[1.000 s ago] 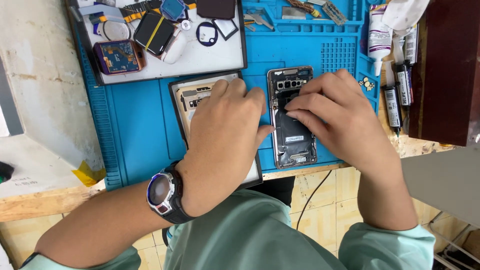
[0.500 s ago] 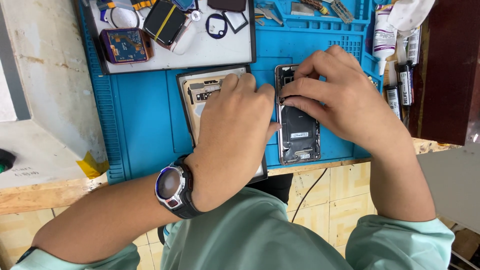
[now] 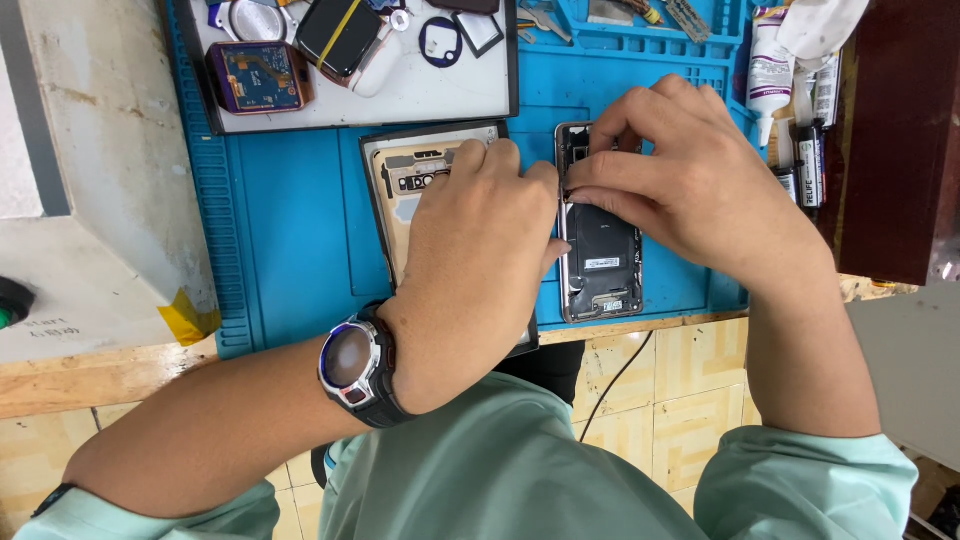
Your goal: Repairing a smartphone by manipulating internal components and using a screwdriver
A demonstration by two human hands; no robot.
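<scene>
Here opened phone [image 3: 603,262] lies lengthwise away from body; right hand [image 3: 700,190] pinching its top, left hand [image 3: 480,270] bracing edge.

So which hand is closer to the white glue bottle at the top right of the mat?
The right hand. It works on the opened phone just left of the white glue bottle, while the left hand rests farther left, over the detached back cover.

Both hands meet, left hand [image 3: 480,260] flat, right hand [image 3: 690,180] pinching.
</scene>
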